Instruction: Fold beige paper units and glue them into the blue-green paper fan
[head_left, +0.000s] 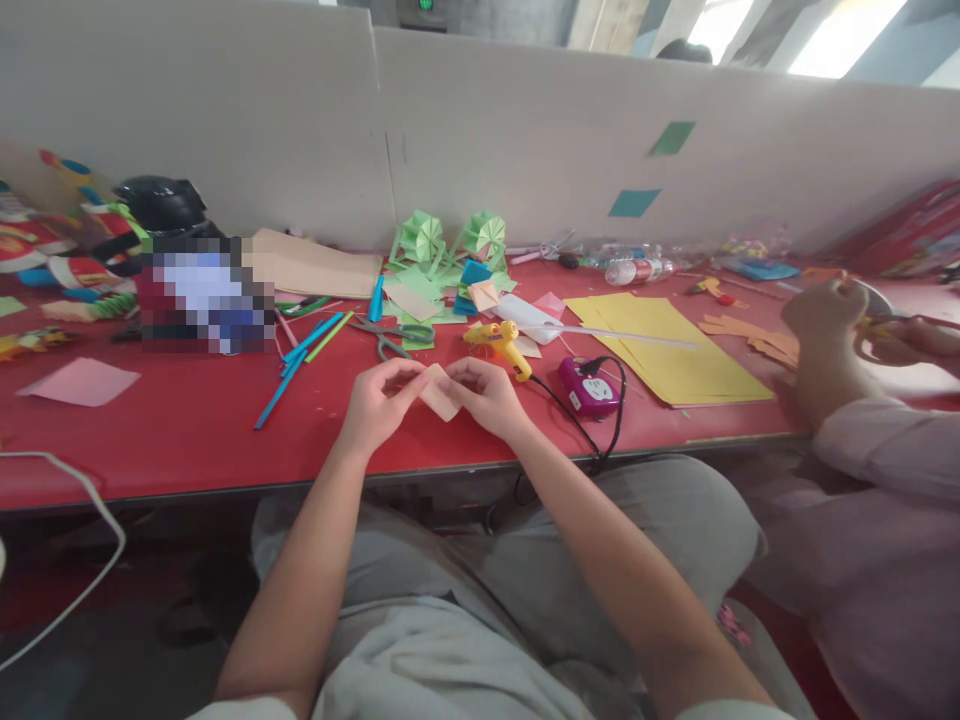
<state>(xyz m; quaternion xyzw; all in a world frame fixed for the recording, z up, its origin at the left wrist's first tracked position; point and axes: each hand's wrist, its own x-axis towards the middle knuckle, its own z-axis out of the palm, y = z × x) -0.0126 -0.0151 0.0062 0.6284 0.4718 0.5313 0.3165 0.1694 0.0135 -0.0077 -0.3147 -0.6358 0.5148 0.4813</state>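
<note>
A small piece of pale peach paper [441, 396] is pinched between my two hands over the front of the red table [187, 420]. My left hand [382, 400] grips its left side with thumb and fingers closed. On the other side, my right hand [484, 395] holds it the same way. Just beyond the hands lie green-handled scissors [390, 338] and a yellow glue gun [501, 345]. Two light green folded-paper wheels [420, 238] stand at the back, near blue folded paper [472, 280] and a peach folded piece [484, 294].
Yellow paper sheets [675, 350] and a purple power box [589, 388] with a black cord lie to the right. Blue paper strips [292, 365] and pink paper [79, 382] are leftward. A co-worker's hand [829, 310] works at far right. A white partition [525, 150] stands behind.
</note>
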